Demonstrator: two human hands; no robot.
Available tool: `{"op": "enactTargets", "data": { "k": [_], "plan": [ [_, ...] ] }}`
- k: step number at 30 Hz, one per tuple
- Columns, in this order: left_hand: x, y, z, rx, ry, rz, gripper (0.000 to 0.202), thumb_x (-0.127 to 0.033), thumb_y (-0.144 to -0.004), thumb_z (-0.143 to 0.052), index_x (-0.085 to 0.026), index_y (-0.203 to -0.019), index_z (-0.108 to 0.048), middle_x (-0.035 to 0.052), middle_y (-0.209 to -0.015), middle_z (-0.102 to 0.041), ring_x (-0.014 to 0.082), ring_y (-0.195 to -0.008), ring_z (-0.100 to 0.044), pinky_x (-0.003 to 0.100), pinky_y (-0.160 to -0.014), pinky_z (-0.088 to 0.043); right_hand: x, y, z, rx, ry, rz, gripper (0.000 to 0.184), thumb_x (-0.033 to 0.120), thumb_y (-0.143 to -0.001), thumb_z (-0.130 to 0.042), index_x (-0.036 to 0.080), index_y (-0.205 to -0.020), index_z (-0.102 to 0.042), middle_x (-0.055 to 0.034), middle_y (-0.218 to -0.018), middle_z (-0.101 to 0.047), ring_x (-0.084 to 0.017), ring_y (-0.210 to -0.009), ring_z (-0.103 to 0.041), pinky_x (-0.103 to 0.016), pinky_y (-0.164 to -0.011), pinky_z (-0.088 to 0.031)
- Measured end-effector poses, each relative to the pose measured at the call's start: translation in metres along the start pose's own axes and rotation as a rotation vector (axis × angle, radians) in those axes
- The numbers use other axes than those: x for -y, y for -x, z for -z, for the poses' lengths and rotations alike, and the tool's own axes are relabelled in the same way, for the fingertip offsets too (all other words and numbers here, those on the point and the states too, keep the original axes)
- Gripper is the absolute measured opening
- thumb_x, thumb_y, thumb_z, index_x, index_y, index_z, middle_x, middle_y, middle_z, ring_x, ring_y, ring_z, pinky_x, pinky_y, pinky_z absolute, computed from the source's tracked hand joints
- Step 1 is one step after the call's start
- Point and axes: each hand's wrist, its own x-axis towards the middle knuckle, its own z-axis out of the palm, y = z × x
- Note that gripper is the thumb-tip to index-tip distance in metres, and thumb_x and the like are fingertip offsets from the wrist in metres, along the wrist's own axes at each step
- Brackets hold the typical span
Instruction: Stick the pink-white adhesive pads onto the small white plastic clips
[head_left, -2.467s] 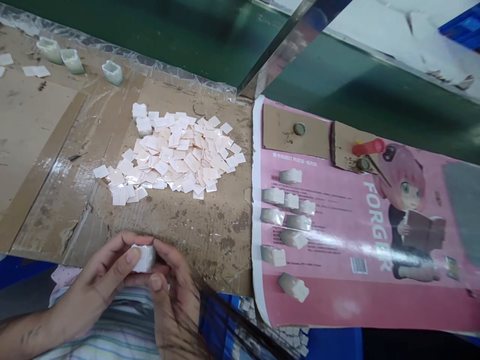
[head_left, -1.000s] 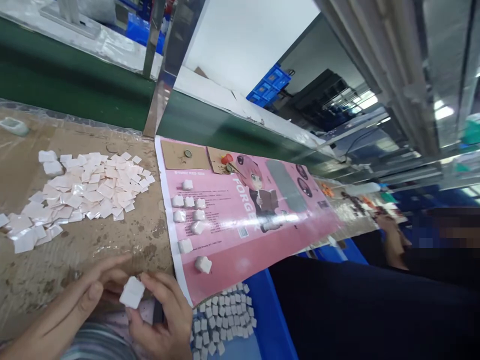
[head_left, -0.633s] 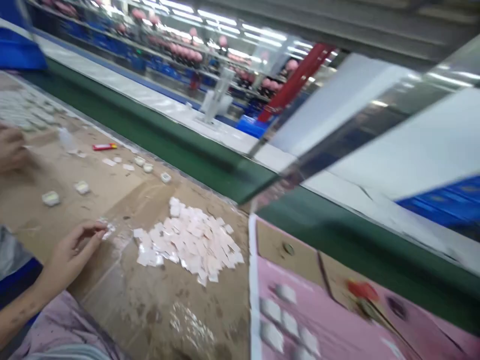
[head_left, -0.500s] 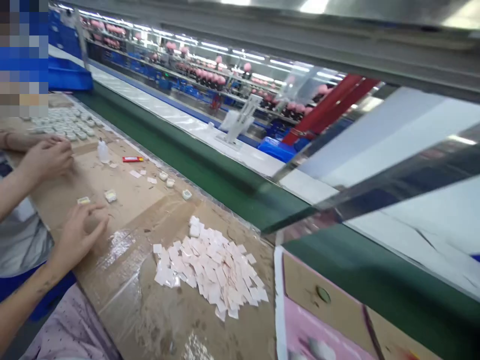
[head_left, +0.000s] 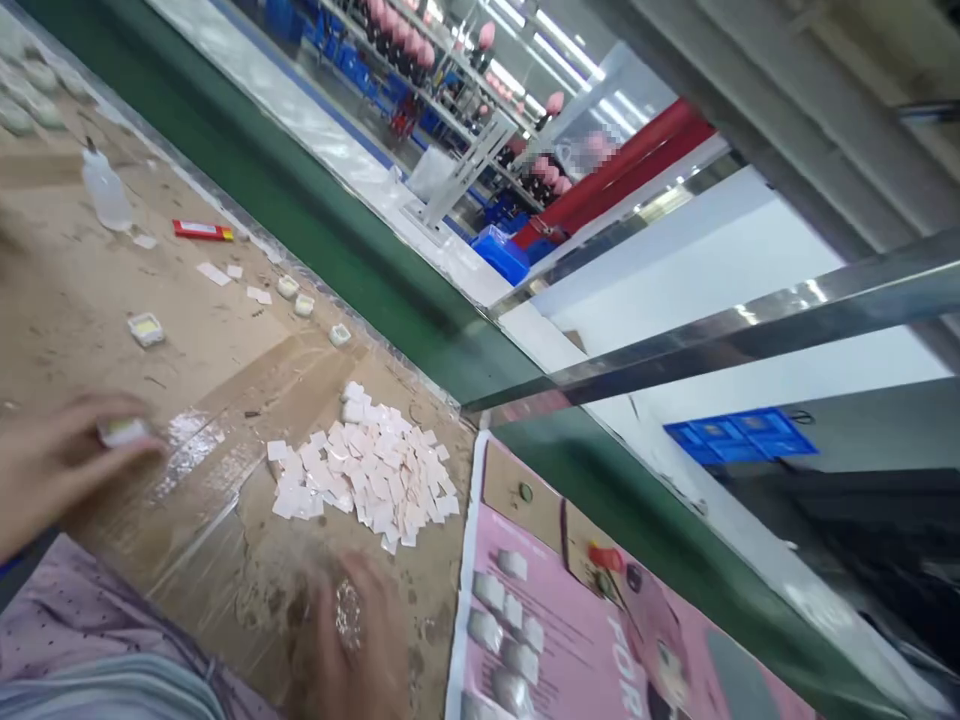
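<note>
At the left edge, my left hand [head_left: 75, 460] grips a small white square piece [head_left: 124, 432] with some yellow on its top, held between thumb and fingers. My right hand [head_left: 360, 630] is low over the cardboard-covered table, just below a heap of thin pale-pink square sheets [head_left: 375, 460]. Motion smears its fingers, so whether it holds anything does not show. A similar white piece with a yellow top [head_left: 146, 330] lies farther up the table from my left hand.
Beyond the heap are several small white pieces [head_left: 340, 335], a red packet [head_left: 202, 230] and a clear squeeze bottle [head_left: 107, 190]. A green belt [head_left: 300, 220] runs along the far edge. On the right, a pink printed sheet [head_left: 555, 570] carries several white pieces [head_left: 490, 590]; a metal post [head_left: 712, 340] slants across.
My view has swung to the right and tilted. My left hand has taken hold of the white piece it was reaching at. My right hand has come into view below the heap.
</note>
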Motion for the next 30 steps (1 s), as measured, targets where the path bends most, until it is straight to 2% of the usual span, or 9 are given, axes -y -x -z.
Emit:
{"op": "enactTargets", "data": {
  "k": [3, 7, 12, 15, 18, 21, 24, 27, 30],
  "plan": [
    [-0.056, 0.02, -0.039, 0.106, 0.184, -0.361, 0.024, -0.042, -0.102, -0.045, -0.025, -0.112, -0.059, -0.0044, -0.114, -0.06, 0.011, -0.104, -0.058, 0.016, -0.094, -0.043, 0.0, -0.009, -0.03, 0.248, 0.043, -0.036, 0.024, 0.027, -0.098, -0.045, 0.018, -0.112, -0.062, -0.0085, -0.099, -0.066, -0.02, -0.092, -0.065, -0.03, -0.076, -0.057],
    [-0.102, 0.033, -0.083, 0.104, 0.134, -0.503, 0.029, -0.024, -0.106, -0.029, -0.02, -0.105, -0.058, 0.0012, -0.094, -0.065, 0.0142, -0.084, -0.062, 0.024, -0.075, -0.048, -0.001, -0.018, -0.049, 0.369, 0.036, -0.059, 0.029, 0.029, -0.1, -0.04, 0.019, -0.111, -0.064, -0.0091, -0.098, -0.064, -0.02, -0.086, -0.064, -0.032, -0.071, -0.057],
    [-0.091, 0.036, -0.083, 0.165, 0.089, -0.468, 0.047, -0.053, -0.102, -0.027, -0.016, -0.116, -0.053, 0.0072, -0.1, -0.065, 0.0208, -0.088, -0.064, 0.029, -0.069, -0.05, -0.007, -0.012, -0.041, 0.401, 0.071, -0.06, 0.026, 0.021, -0.098, -0.044, 0.018, -0.107, -0.068, -0.0086, -0.092, -0.064, -0.02, -0.082, -0.06, -0.032, -0.066, -0.054],
    [-0.078, 0.036, -0.067, 0.398, 0.113, -0.459, 0.039, -0.045, -0.104, -0.03, -0.021, -0.132, -0.045, 0.003, -0.117, -0.061, 0.0178, -0.106, -0.059, 0.025, -0.085, -0.048, -0.005, -0.006, -0.029, 0.327, -0.052, -0.102, 0.027, 0.015, -0.096, -0.046, 0.017, -0.115, -0.066, -0.0102, -0.099, -0.065, -0.019, -0.091, -0.061, -0.03, -0.077, -0.054],
    [-0.077, 0.037, -0.06, 0.509, 0.154, -0.418, 0.03, -0.032, -0.105, -0.034, -0.027, -0.132, -0.046, -0.0009, -0.114, -0.058, 0.0135, -0.103, -0.058, 0.022, -0.087, -0.044, -0.001, 0.003, -0.014, 0.196, -0.344, -0.423, 0.019, 0.019, -0.091, -0.058, 0.021, -0.103, -0.073, -0.006, -0.094, -0.067, -0.015, -0.087, -0.063, -0.024, -0.075, -0.054],
    [-0.092, 0.04, -0.07, 0.33, 0.087, -0.465, 0.03, -0.035, -0.106, -0.031, -0.022, -0.112, -0.057, 0.0011, -0.094, -0.057, 0.0164, -0.084, -0.057, 0.027, -0.077, -0.041, 0.005, 0.014, -0.001, 0.067, -0.656, -0.897, 0.01, 0.031, -0.08, -0.073, 0.022, -0.077, -0.075, -0.0012, -0.076, -0.067, -0.011, -0.063, -0.059, -0.02, -0.056, -0.049],
    [-0.111, 0.043, -0.088, 0.225, 0.023, -0.541, 0.034, -0.035, -0.105, -0.031, -0.017, -0.094, -0.058, 0.0026, -0.084, -0.056, 0.0205, -0.076, -0.053, 0.033, -0.073, -0.036, 0.009, 0.027, 0.007, 0.023, -0.802, -1.154, 0.026, 0.044, -0.077, -0.074, 0.02, -0.071, -0.071, 0.0008, -0.062, -0.063, -0.008, -0.05, -0.05, -0.018, -0.045, -0.043],
    [-0.12, 0.044, -0.097, 0.216, 0.021, -0.547, 0.04, -0.047, -0.103, -0.031, -0.018, -0.092, -0.056, 0.0026, -0.086, -0.058, 0.0217, -0.076, -0.053, 0.035, -0.072, -0.035, 0.012, 0.039, 0.01, 0.005, -0.842, -1.204, 0.034, 0.05, -0.078, -0.072, 0.018, -0.069, -0.068, 0.0013, -0.058, -0.06, -0.008, -0.047, -0.049, -0.018, -0.042, -0.042],
    [-0.119, 0.045, -0.088, 0.262, 0.096, -0.47, 0.049, -0.061, -0.098, -0.032, -0.019, -0.107, -0.055, 0.0038, -0.1, -0.059, 0.0209, -0.087, -0.057, 0.033, -0.077, -0.041, 0.015, 0.051, 0.013, -0.028, -0.583, -0.902, 0.021, 0.037, -0.09, -0.062, 0.02, -0.083, -0.072, -0.0016, -0.07, -0.064, -0.011, -0.058, -0.059, -0.021, -0.051, -0.052]
  ]
}}
